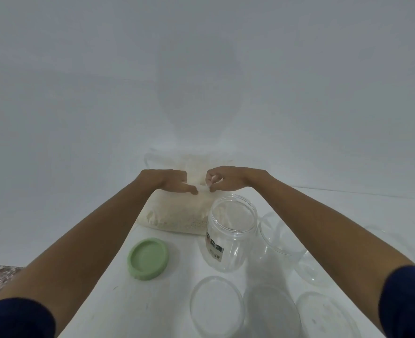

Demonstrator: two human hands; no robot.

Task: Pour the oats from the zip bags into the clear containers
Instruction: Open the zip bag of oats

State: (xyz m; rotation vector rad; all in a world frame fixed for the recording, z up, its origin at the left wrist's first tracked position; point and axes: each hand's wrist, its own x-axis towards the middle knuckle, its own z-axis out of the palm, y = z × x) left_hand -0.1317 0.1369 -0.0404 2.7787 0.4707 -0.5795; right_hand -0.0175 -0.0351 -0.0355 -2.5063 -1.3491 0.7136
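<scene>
Both hands (202, 184) — zip bag (177, 213) top

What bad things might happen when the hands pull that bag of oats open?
The left hand and right hand both pinch the top of the oat bag. A hard tug might split it wide and scatter oats over the white table. The open clear jar stands right beside the bag, so a jerking arm may knock it over. Other clear containers crowd under the right forearm and might get bumped too.
</scene>
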